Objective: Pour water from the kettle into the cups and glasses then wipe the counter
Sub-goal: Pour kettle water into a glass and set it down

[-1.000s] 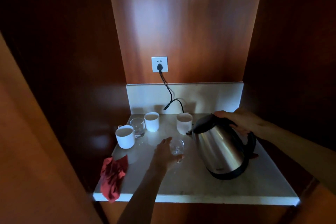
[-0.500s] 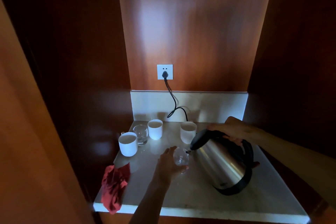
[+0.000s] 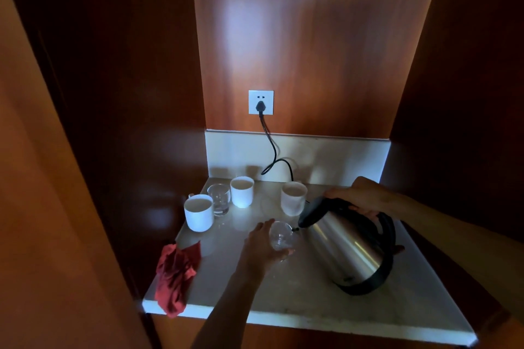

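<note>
Steel kettle, gripped by right hand, tips its spout over a clear glass held by left hand; 3 white cups look filled.

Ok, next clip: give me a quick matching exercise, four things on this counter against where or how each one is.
Things:
1. kettle
2. small glass
3. red cloth
4. plug

States:
A. in the wall socket
B. crumpled at the counter's front left edge
C. tilted, spout down, held by the right hand
D. held by the left hand

Pairs: 1-C, 2-D, 3-B, 4-A
</note>
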A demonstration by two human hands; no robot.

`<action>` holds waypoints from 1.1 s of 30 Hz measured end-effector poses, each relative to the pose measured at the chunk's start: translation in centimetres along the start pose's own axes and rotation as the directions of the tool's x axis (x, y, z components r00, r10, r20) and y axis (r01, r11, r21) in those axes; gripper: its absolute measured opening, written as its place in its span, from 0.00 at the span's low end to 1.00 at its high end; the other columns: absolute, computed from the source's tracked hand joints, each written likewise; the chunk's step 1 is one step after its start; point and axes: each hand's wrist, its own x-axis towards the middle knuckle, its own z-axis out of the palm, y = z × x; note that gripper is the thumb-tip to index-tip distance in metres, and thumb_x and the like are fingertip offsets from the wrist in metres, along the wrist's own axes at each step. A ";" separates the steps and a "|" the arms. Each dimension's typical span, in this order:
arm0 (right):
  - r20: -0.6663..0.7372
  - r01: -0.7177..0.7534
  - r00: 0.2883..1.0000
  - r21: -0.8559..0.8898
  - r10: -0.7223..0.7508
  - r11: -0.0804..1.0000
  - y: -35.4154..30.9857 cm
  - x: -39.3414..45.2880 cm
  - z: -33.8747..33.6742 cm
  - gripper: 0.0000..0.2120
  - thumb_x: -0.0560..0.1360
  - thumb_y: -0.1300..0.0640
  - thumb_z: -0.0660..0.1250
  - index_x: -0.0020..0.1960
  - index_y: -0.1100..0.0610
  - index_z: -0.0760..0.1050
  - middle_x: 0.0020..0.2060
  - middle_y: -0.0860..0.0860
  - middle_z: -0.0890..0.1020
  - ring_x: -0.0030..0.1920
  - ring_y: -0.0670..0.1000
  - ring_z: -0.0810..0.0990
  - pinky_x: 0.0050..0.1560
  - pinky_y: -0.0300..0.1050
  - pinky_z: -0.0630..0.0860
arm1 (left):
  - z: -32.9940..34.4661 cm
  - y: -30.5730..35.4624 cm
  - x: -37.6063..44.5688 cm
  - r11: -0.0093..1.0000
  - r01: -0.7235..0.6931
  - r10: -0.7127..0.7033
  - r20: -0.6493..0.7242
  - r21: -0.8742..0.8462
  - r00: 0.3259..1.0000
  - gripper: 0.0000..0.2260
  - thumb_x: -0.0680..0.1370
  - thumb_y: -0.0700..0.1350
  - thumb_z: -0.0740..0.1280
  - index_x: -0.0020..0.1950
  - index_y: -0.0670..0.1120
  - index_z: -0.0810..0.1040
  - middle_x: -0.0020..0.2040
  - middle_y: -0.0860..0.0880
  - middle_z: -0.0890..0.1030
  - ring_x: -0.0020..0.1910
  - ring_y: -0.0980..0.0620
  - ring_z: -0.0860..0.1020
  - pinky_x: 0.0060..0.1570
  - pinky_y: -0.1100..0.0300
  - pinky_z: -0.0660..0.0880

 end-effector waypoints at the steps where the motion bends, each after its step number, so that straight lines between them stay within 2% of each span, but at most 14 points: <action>1: 0.003 0.008 1.000 -0.010 -0.008 1.000 -0.1 0.0 0.0 0.30 0.53 0.27 0.71 0.23 0.55 0.72 0.16 0.50 0.71 0.15 0.49 0.66 0.21 0.34 0.63 | 0.0 -0.1 0.0 1.000 0.002 -0.002 0.002 0.012 1.000 0.40 0.62 0.62 0.77 0.71 0.53 0.69 0.62 0.53 0.77 0.60 0.52 0.77 0.60 0.52 0.75; 6: 0.009 0.057 0.998 -0.072 -0.057 0.996 -0.8 0.3 -0.4 0.35 0.53 0.23 0.70 0.26 0.56 0.73 0.18 0.50 0.73 0.16 0.49 0.68 0.22 0.36 0.65 | 0.1 -0.1 0.3 1.000 0.002 -0.002 0.005 0.030 1.000 0.39 0.63 0.61 0.77 0.70 0.54 0.69 0.63 0.53 0.77 0.60 0.52 0.77 0.59 0.56 0.75; 11: 0.018 0.066 0.998 -0.141 -0.064 0.988 -1.8 0.4 -0.5 0.36 0.50 0.20 0.67 0.28 0.56 0.74 0.15 0.48 0.73 0.13 0.46 0.69 0.19 0.32 0.64 | 0.1 -0.1 0.2 0.999 0.011 -0.011 0.008 0.040 1.000 0.41 0.63 0.61 0.77 0.72 0.53 0.67 0.64 0.53 0.76 0.62 0.51 0.76 0.62 0.51 0.74; 16: 0.024 0.082 0.997 -0.153 -0.079 0.985 -2.2 0.6 -0.6 0.38 0.50 0.19 0.68 0.29 0.56 0.76 0.17 0.48 0.74 0.14 0.47 0.69 0.19 0.32 0.64 | 0.1 0.0 0.2 0.998 0.018 -0.018 0.002 0.054 1.000 0.41 0.62 0.62 0.77 0.72 0.54 0.68 0.64 0.54 0.76 0.61 0.52 0.77 0.61 0.55 0.74; 20: 0.014 0.077 0.997 -0.173 -0.076 0.982 -2.3 0.9 -0.5 0.36 0.53 0.20 0.68 0.29 0.55 0.76 0.17 0.47 0.75 0.14 0.45 0.71 0.18 0.31 0.64 | 0.1 -0.2 0.2 0.999 0.015 -0.016 0.008 0.048 1.000 0.41 0.62 0.63 0.77 0.72 0.55 0.67 0.64 0.54 0.76 0.61 0.53 0.77 0.61 0.53 0.74; 26: 0.008 0.073 0.997 -0.206 -0.073 0.976 -2.5 1.1 -0.5 0.30 0.68 0.27 0.71 0.30 0.55 0.75 0.16 0.46 0.74 0.14 0.43 0.70 0.19 0.31 0.65 | 0.1 -0.3 0.3 0.999 0.008 -0.009 0.009 0.046 1.000 0.42 0.62 0.61 0.78 0.72 0.53 0.67 0.64 0.52 0.76 0.61 0.50 0.77 0.61 0.51 0.74; 30: -0.002 0.076 0.997 -0.242 -0.079 0.967 -2.6 1.4 -0.5 0.29 0.69 0.29 0.72 0.32 0.55 0.77 0.16 0.45 0.75 0.15 0.42 0.72 0.21 0.33 0.68 | 0.2 -0.2 0.2 0.999 0.009 -0.009 -0.003 0.036 1.000 0.41 0.61 0.61 0.78 0.71 0.54 0.69 0.63 0.53 0.77 0.59 0.52 0.78 0.60 0.56 0.74; 33: 0.004 0.084 0.996 -0.260 -0.086 0.962 -2.8 1.5 -0.5 0.30 0.69 0.29 0.72 0.31 0.56 0.77 0.16 0.46 0.75 0.15 0.43 0.72 0.23 0.34 0.68 | -0.1 -0.1 0.2 1.000 0.014 -0.014 0.014 0.026 1.000 0.40 0.62 0.60 0.78 0.71 0.54 0.68 0.64 0.53 0.77 0.60 0.52 0.78 0.61 0.53 0.75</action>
